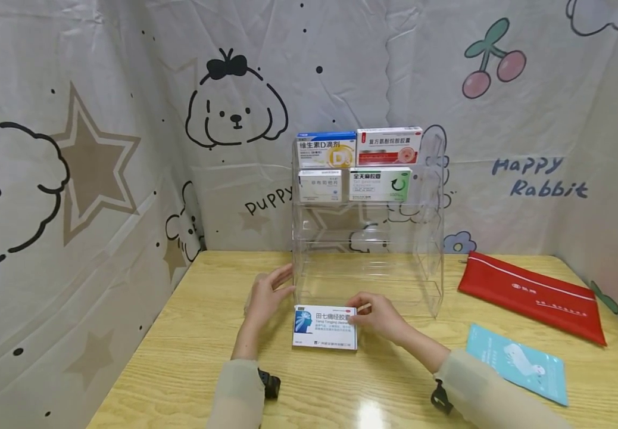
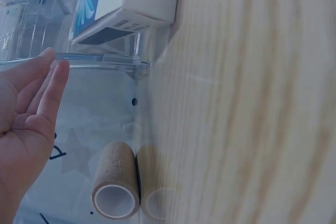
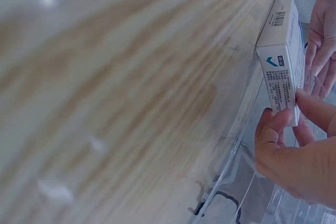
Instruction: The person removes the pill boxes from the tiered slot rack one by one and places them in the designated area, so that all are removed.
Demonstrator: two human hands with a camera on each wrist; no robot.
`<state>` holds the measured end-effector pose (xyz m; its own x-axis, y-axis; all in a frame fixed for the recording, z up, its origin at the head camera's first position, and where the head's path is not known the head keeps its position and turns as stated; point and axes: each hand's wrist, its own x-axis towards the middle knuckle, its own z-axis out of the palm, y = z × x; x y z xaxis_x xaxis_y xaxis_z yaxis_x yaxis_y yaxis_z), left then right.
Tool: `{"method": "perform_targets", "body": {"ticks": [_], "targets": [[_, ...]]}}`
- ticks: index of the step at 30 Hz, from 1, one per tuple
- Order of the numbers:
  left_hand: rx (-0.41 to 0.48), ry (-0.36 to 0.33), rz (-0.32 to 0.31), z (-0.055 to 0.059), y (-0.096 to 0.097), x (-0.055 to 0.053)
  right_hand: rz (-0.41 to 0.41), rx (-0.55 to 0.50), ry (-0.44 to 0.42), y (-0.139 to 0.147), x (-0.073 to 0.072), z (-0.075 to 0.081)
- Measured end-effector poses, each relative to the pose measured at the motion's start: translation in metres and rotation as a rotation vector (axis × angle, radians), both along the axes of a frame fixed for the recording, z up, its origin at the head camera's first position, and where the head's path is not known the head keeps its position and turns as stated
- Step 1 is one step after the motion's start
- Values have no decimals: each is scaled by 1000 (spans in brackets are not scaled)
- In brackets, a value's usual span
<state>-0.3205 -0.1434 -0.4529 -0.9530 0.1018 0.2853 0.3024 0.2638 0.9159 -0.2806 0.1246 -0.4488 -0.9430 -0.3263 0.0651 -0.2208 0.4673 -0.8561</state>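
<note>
Right hand (image 1: 377,316) pinches right end of white medicine box (image 1: 324,333), thumb and fingers, box at front bottom of clear rack (image 1: 368,280), can't tell if seated. Left hand (image 1: 267,295) fingers fairly straight, not grasping, tips against rack's left side; tan roll (image 2: 115,182) stands just beside it.

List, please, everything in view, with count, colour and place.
Table: 1, wood-grained, below
Cloth: uncounted, whitish, behind
Stand: 1, clear, on table
Shelved boxes: 4, mostly white, upper tiers
Front box: 1, white-blue, before stand
Roll: 1, tan, left of stand
Pouch: 1, red, right of stand
Packet: 1, turquoise, near pouch
Wrist devices: 2, black, wrists
Sleeves: 2, pale, forearms
Left hand: 1, bare, beside stand
Right hand: 1, bare, gripping front box
</note>
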Motion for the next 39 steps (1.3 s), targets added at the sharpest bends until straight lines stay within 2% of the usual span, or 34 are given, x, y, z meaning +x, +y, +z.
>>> {"method": "perform_targets", "body": {"ticks": [11, 19, 30, 39], "targets": [[14, -8, -6, 2, 1, 1, 9, 46, 52, -4, 0, -4], [9, -12, -1, 4, 1, 3, 9, 71, 27, -5, 1, -6], [21, -21, -15, 2, 0, 1, -10, 100, 48, -7, 2, -8], [13, -18, -7, 3, 0, 2, -9, 148, 95, -7, 2, -9]]}}
